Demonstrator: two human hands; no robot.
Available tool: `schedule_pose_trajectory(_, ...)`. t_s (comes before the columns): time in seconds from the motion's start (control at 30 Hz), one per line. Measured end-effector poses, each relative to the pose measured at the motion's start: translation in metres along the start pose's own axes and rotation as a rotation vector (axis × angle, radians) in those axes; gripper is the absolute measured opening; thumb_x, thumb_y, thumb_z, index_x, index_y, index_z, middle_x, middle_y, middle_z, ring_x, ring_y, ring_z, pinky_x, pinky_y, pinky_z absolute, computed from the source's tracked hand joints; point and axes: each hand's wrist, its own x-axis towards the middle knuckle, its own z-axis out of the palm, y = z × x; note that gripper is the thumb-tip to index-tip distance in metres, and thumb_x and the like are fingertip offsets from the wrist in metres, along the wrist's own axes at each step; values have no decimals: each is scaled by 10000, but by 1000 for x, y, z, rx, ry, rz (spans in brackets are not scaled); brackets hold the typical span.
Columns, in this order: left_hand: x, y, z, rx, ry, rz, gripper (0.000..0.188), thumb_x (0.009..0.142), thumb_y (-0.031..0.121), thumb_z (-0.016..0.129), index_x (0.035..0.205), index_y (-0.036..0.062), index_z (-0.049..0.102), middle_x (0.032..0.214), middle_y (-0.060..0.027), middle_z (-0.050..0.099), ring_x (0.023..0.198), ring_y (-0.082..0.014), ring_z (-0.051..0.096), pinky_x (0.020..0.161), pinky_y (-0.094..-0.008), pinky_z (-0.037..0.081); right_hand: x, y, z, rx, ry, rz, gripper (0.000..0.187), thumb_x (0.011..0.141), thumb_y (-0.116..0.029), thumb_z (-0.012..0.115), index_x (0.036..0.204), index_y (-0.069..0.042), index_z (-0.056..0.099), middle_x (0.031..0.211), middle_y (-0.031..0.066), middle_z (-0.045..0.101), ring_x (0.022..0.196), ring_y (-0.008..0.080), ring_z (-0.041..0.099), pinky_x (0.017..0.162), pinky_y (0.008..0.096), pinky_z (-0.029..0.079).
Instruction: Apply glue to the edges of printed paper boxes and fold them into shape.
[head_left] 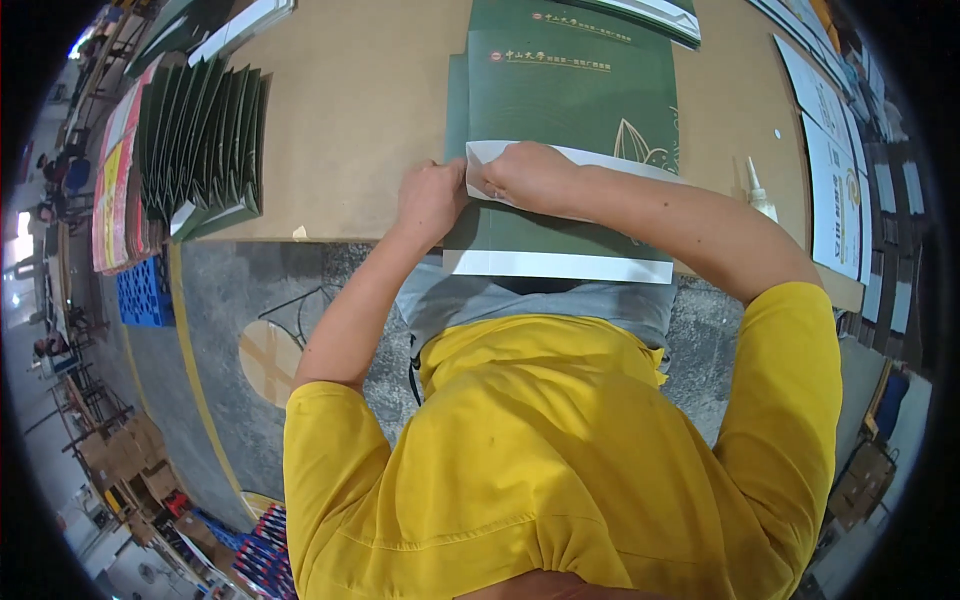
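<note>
In front of me lies a flat dark green paper bag [570,100] with gold print, over another green sheet at its left edge. A white flap [610,160] is turned up across it, and a white strip [560,265] runs along its near edge, past the table's edge. My right hand [535,178] is closed, fingers curled on the flap near its left end. My left hand [432,197] is closed at the flap's left corner, with its fingertips partly hidden against the paper. A white glue bottle [762,197] with a pointed nozzle stands to the right of my right forearm.
Folded green bags [205,140] stand packed together at the table's left, beside a pink and yellow bundle [118,185]. White printed sheets [835,185] lie along the right edge of the brown table [350,120]. A round stool [270,360] and blue crate [145,295] are below.
</note>
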Motion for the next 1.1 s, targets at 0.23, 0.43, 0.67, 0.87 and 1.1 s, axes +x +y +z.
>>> schedule_pose_trajectory(0.23,-11,-16,2,-538,48,-80,115,779,102,582,860,21,590,759,-183,639,737,-372,602,667,-451,482,3,-21,18,-191,-18,-31,173,856,-168,500,995,-89,565,752,164,655,710,345,658,606,452,513)
schedule_pose_trajectory(0.43,-22,13,-21,-675,-15,-302,166,863,141,506,895,5,595,773,-239,628,726,-410,609,649,-483,484,7,-27,25,-203,13,-17,152,841,-145,522,873,-30,615,779,141,680,733,293,681,618,413,541)
schedule_pose_trajectory(0.67,-22,27,-15,-153,88,-137,156,855,138,497,847,-7,552,716,-261,617,697,-438,610,640,-529,476,1,-16,25,-66,81,-17,226,812,-155,585,968,2,535,750,164,668,685,332,661,596,438,522)
schedule_pose_trajectory(0.87,-19,33,-10,-158,100,-141,170,866,124,481,869,-36,538,711,-274,610,694,-448,605,648,-532,477,0,-22,22,-88,92,96,307,768,-179,630,968,13,499,707,157,649,699,347,653,577,445,506)
schedule_pose_trajectory(1.1,-12,52,-15,-82,7,-133,194,845,132,489,881,-46,558,733,-261,632,718,-426,629,659,-514,497,-20,-8,40,-145,47,-72,208,813,-133,564,987,-20,582,948,177,600,784,338,642,625,437,530)
